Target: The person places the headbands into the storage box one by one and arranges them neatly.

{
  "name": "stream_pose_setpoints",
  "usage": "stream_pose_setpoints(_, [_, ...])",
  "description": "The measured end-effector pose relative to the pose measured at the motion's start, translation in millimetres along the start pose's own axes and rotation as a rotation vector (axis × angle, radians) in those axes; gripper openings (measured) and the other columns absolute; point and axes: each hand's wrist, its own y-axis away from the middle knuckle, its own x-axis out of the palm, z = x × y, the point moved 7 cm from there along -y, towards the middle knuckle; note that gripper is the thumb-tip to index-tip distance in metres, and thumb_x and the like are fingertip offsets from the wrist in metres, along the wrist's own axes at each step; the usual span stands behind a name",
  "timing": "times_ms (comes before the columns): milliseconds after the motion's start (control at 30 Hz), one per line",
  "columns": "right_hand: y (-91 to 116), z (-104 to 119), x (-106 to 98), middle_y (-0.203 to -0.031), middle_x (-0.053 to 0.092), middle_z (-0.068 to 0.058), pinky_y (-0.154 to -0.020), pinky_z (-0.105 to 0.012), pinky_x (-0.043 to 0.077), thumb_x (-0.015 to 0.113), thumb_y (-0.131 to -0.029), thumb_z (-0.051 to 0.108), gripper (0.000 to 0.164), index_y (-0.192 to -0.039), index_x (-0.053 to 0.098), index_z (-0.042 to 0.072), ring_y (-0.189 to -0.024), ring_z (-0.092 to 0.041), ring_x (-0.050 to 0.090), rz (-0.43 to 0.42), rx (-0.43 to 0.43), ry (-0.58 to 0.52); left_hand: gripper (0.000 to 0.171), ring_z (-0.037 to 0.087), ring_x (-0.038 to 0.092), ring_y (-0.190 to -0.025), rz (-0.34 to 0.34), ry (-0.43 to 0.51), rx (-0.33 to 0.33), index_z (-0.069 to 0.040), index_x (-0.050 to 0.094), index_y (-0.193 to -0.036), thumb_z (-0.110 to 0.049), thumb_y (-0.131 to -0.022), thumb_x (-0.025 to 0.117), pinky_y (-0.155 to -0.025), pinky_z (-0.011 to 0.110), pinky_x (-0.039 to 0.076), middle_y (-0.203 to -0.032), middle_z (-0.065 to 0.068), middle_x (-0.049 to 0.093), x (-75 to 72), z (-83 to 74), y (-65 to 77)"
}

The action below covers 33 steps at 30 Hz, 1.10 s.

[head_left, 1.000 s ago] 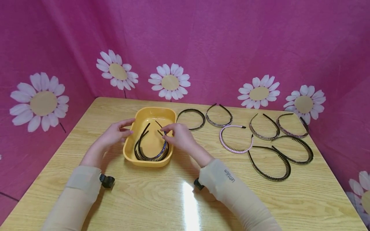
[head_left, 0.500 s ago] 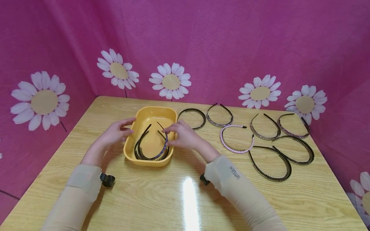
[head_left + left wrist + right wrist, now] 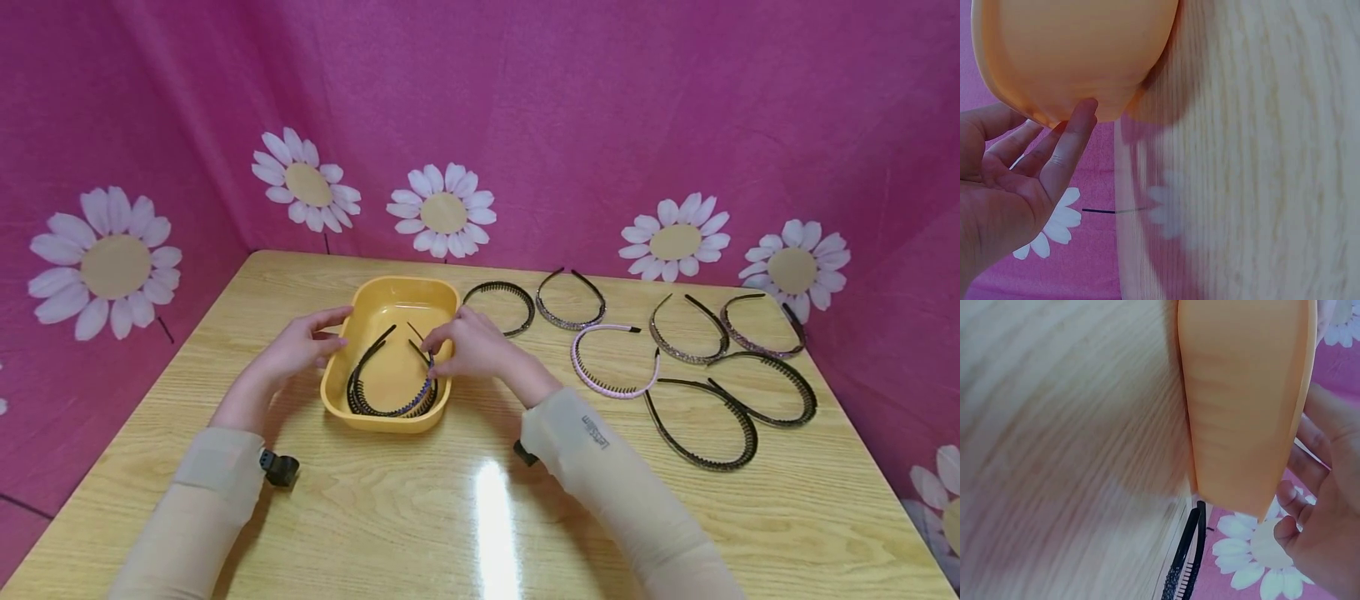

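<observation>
A yellow plastic bin [image 3: 405,287] stands on the table with several dark headbands inside. The topmost, a blue-studded headband [image 3: 417,403], curves along the bin's right and front sides. My right hand [image 3: 480,350] reaches over the right rim, thumb and forefinger pinching this headband's right arm. In the right wrist view the bin wall hides those fingertips, while the other fingers curl outside. My left hand [image 3: 296,346] rests against the bin's left side with its fingers extended. The left wrist view has one fingertip on the outer wall of the bin [image 3: 1085,56].
To the right lie more headbands: a pink one [image 3: 585,379], glittery ones [image 3: 570,323] along the back, and black toothed ones [image 3: 727,462] nearer the front right. A dark headband [image 3: 528,312] lies just behind my right hand. A pink flowered cloth [image 3: 525,125] hangs behind the table.
My right hand has drawn slightly toward the right and down along the blue-studded headband's arm. The headbands in the bin have shifted a little. My left hand stays at the bin.
</observation>
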Motion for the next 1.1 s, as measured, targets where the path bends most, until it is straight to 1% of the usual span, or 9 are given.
stream_pose_setpoints(200, [-4.3,-4.6,0.5,-0.094,0.067,0.018,-0.086,-0.035,0.033,0.078,-0.073,0.044,0.039,-0.108,0.072,0.029,-0.094,-0.014,0.043,0.062,0.015,0.029,0.056,0.039,0.048,-0.121,0.001,0.002,-0.014,-0.008,0.030,-0.148,-0.009,-0.097,0.050,-0.079,0.033,0.055,-0.142,0.024,0.040,-0.2,3.0,-2.0])
stream_pose_setpoints(367, [-4.4,-4.4,-1.0,-0.096,0.069,0.017,-0.086,-0.035,0.032,0.077,-0.074,0.043,0.039,-0.110,0.072,0.029,-0.094,-0.016,0.043,0.102,0.020,0.027,0.056,0.039,0.048,-0.121,0.003,0.016,-0.015,-0.008,0.030,-0.148,-0.008,-0.096,0.050,-0.078,0.033,0.055,-0.143,0.024,0.039,0.9,3.9,-3.3])
stream_pose_setpoints(500, [-5.1,-5.0,0.2,-0.099,0.070,0.016,-0.088,-0.033,0.038,0.075,-0.076,0.044,0.039,-0.112,0.071,0.028,-0.094,-0.014,0.052,0.134,0.003,0.033,0.055,0.039,0.048,-0.120,0.004,0.020,-0.020,-0.008,0.030,-0.148,-0.008,-0.096,0.050,-0.078,0.034,0.055,-0.146,0.023,0.035,0.4,3.9,-2.8])
stream_pose_setpoints(633, [-4.8,-7.0,3.6,-0.105,0.070,0.013,-0.087,-0.033,0.046,0.073,-0.079,0.042,0.040,-0.116,0.069,0.026,-0.085,-0.009,0.060,0.172,-0.015,-0.013,0.056,0.040,0.048,-0.120,0.007,0.017,-0.019,-0.008,0.029,-0.148,-0.007,-0.096,0.050,-0.079,0.035,0.055,-0.147,0.024,0.034,0.2,2.8,-2.0])
stream_pose_setpoints(700, [-3.8,-8.2,4.9,-0.106,0.070,0.011,-0.086,-0.033,0.047,0.073,-0.080,0.041,0.041,-0.117,0.069,0.024,-0.082,-0.008,0.059,0.183,-0.019,-0.048,0.056,0.040,0.048,-0.121,0.007,0.017,-0.019,-0.008,0.029,-0.148,-0.007,-0.096,0.050,-0.079,0.036,0.055,-0.146,0.024,0.035,0.6,2.2,-2.1])
stream_pose_setpoints(833, [-2.5,-7.4,5.5,-0.104,0.070,0.006,-0.083,-0.028,0.047,0.073,-0.081,0.037,0.038,-0.114,0.070,0.018,-0.077,-0.007,0.057,0.174,-0.054,-0.113,0.055,0.041,0.047,-0.121,0.005,0.021,-0.020,-0.008,0.030,-0.148,-0.007,-0.096,0.050,-0.080,0.036,0.055,-0.144,0.025,0.038,0.5,1.8,-2.5])
stream_pose_setpoints(967, [-1.2,-4.7,5.9,-0.100,0.069,0.000,-0.081,-0.027,0.047,0.072,-0.083,0.033,0.035,-0.111,0.071,0.012,-0.084,-0.013,0.059,0.160,-0.090,-0.142,0.055,0.041,0.047,-0.121,0.006,0.029,-0.022,-0.008,0.030,-0.148,-0.007,-0.096,0.050,-0.080,0.037,0.055,-0.143,0.025,0.039,0.4,1.8,-2.0])
stream_pose_setpoints(1100, [-0.6,-4.2,7.5,-0.104,0.067,-0.003,-0.087,-0.030,0.047,0.069,-0.085,0.035,0.034,-0.110,0.071,0.012,-0.097,-0.019,0.061,0.150,-0.107,-0.115,0.056,0.041,0.048,-0.121,0.010,0.030,-0.023,-0.008,0.029,-0.148,-0.007,-0.096,0.050,-0.081,0.038,0.055,-0.142,0.026,0.040,0.8,2.1,-1.1])
